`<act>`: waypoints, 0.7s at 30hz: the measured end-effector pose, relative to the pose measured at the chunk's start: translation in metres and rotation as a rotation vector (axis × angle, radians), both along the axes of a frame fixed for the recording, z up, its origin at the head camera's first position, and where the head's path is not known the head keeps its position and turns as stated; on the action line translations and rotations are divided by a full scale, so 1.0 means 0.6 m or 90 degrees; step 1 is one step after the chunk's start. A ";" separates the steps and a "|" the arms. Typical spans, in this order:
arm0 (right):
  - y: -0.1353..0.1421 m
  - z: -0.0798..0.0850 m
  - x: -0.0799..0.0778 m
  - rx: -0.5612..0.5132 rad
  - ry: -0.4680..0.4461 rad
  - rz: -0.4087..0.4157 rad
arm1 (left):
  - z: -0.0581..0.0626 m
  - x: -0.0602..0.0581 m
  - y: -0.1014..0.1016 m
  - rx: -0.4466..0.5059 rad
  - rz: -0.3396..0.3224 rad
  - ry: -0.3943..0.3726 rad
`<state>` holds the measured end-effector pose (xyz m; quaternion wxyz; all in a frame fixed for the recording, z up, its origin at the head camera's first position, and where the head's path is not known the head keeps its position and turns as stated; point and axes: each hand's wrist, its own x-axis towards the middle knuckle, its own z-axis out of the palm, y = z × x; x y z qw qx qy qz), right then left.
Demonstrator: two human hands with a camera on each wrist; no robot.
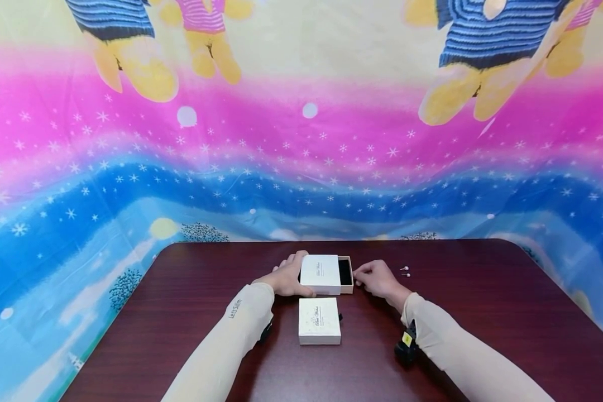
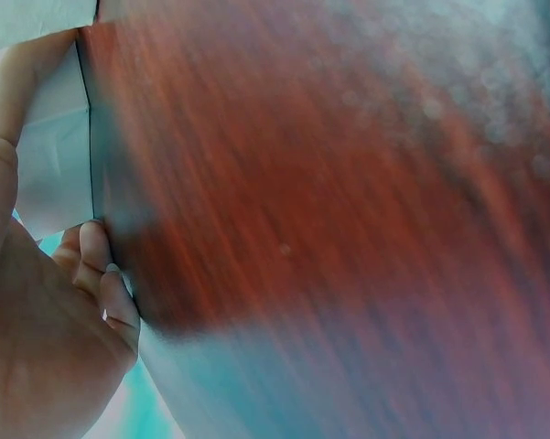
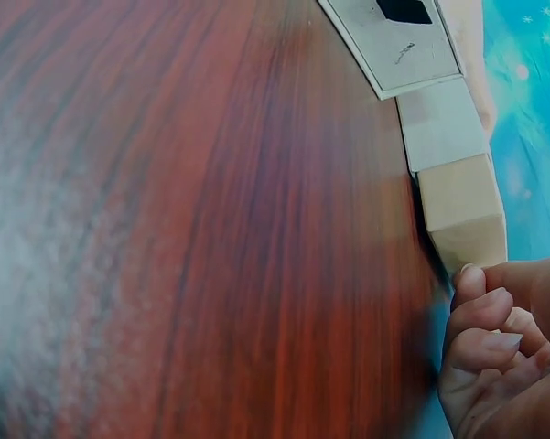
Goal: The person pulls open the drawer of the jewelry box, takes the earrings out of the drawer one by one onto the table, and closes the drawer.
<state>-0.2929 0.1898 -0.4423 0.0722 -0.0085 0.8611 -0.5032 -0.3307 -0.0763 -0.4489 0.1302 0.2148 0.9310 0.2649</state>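
On the table lies a white sliding gift box [image 1: 320,274] with small dark print. Its beige inner drawer [image 1: 350,282] sticks out on the right, showing a black insert [image 1: 344,272]. My left hand [image 1: 287,276] grips the white sleeve from the left, thumb along the near side and fingers round the far side. At the drawer's outer end, my right hand [image 1: 378,277] has thumb and index finger pinched together; in the right wrist view those fingertips meet at the drawer's end face [image 3: 467,242]. Whatever tab lies between them is hidden.
A second white box [image 1: 319,321], closed, lies nearer, with a black pull tab [image 1: 340,317] on its right side. Two small stud earrings [image 1: 406,274] lie right of my right hand. A patterned cloth [image 1: 301,139] hangs behind the dark red table [image 1: 206,268].
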 end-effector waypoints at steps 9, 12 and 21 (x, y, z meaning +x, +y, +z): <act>-0.008 0.004 0.000 0.009 -0.002 -0.004 | 0.003 0.001 0.001 -0.006 0.003 -0.001; -0.010 0.003 -0.001 0.007 -0.003 -0.002 | 0.004 0.001 0.002 -0.008 0.002 0.000; -0.013 0.004 -0.001 -0.010 0.009 0.020 | 0.012 0.010 0.001 -0.001 0.000 0.001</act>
